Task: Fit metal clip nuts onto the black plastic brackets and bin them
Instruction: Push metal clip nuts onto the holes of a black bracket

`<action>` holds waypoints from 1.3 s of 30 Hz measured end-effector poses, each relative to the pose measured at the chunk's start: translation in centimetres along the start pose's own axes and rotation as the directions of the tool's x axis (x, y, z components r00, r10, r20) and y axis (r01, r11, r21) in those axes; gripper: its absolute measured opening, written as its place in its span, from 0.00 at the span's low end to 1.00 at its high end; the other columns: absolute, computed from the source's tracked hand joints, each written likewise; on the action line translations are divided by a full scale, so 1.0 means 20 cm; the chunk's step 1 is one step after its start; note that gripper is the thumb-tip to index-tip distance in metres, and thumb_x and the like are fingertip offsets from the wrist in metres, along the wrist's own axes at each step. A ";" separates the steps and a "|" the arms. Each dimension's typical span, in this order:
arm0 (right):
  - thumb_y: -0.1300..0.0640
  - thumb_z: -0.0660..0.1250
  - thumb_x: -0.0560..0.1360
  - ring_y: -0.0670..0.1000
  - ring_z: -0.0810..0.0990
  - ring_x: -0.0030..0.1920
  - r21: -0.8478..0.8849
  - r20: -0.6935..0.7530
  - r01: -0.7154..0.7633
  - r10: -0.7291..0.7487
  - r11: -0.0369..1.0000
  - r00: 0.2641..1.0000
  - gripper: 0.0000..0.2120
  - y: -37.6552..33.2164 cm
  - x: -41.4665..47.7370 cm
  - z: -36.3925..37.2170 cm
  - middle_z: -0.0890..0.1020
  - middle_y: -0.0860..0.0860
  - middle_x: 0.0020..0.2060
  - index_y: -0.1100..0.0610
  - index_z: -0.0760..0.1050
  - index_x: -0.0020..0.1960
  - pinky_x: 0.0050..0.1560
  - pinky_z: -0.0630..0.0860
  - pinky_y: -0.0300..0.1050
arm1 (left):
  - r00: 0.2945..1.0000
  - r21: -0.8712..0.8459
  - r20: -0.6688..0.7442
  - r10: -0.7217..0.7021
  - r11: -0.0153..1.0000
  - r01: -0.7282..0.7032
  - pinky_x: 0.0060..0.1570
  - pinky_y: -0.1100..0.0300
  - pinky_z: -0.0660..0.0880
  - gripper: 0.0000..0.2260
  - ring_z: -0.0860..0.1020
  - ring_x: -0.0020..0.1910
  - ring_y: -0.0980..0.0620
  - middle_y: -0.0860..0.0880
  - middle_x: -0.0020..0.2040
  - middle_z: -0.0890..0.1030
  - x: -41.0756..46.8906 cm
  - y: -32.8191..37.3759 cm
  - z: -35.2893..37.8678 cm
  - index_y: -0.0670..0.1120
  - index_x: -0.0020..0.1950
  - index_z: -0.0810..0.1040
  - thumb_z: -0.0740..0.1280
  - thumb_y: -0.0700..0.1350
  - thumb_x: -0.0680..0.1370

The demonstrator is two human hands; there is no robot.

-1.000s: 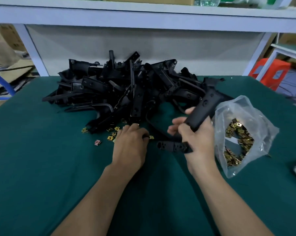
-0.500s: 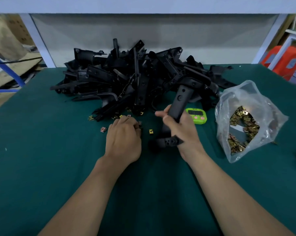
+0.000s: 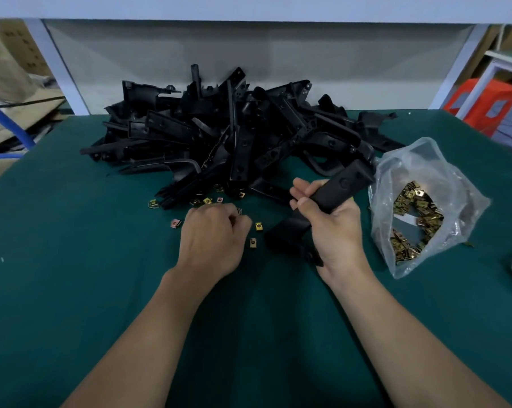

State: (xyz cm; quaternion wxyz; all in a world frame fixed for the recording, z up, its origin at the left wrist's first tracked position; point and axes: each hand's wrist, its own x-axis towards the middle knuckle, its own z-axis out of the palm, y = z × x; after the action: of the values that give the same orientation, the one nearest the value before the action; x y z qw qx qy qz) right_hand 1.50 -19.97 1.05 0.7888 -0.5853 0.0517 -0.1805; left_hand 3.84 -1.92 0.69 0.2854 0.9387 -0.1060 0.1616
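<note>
Beside bag (image 3: 455,178) edge | right hand (image 3: 334,228) grips bracket (image 3: 341,184) | left hand (image 3: 212,240) curled (grasp unclear)

in view: two hands and their forearms. left hand (image 3: 212,240) and right hand (image 3: 335,231) are both bare, uncovered from the fingertips back. left forearm (image 3: 148,334) is bare from behind the fingers right down to the bottom frame edge, right forearm (image 3: 396,328) the same. both forearms are slim at the wrist and widen away from the fingers, stretched by the wide lens. knuckle ridges show just behind the left fingers (image 3: 240,225). right fingers (image 3: 302,188) are rounded at the tips, nails too blurred to read.
</note>
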 end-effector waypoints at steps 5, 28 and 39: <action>0.68 0.73 0.72 0.46 0.83 0.58 -0.059 -0.052 0.022 -0.025 0.998 0.998 0.14 -0.05 -0.01 -0.02 0.86 0.51 0.54 0.56 0.83 0.54 0.58 0.77 0.42 | 0.955 -0.371 0.095 -0.282 0.880 0.297 0.25 0.63 0.59 0.22 0.59 0.23 0.54 0.56 0.22 0.60 0.01 0.00 -0.05 0.47 0.26 0.58 0.62 0.45 0.77; 0.59 0.68 0.77 0.56 0.77 0.59 -0.937 0.329 0.301 0.152 0.178 0.932 0.25 -0.12 -0.05 -0.08 0.79 0.49 0.60 0.46 0.71 0.73 0.59 0.75 0.53 | 0.915 -0.069 0.402 0.017 0.998 0.011 0.38 0.77 0.69 0.06 0.76 0.39 0.68 0.64 0.40 0.82 -0.07 -0.15 -0.26 0.59 0.39 0.86 0.78 0.47 0.71; 0.52 0.75 0.73 0.56 0.80 0.54 -0.919 0.263 0.252 -0.005 0.302 0.965 0.28 -0.08 -0.07 -0.04 0.79 0.49 0.57 0.48 0.71 0.72 0.55 0.79 0.55 | 0.945 -0.561 0.281 -0.165 0.771 0.301 0.46 0.62 0.80 0.11 0.85 0.43 0.57 0.56 0.41 0.87 -0.12 0.03 -0.11 0.57 0.45 0.85 0.72 0.39 0.77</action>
State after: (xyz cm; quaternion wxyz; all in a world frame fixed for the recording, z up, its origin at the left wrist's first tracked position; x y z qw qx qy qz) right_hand -0.37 -20.57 2.15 0.2795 -0.9530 0.0166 -0.1157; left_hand 0.88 -0.97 1.80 0.5708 0.8184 -0.0637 -0.0195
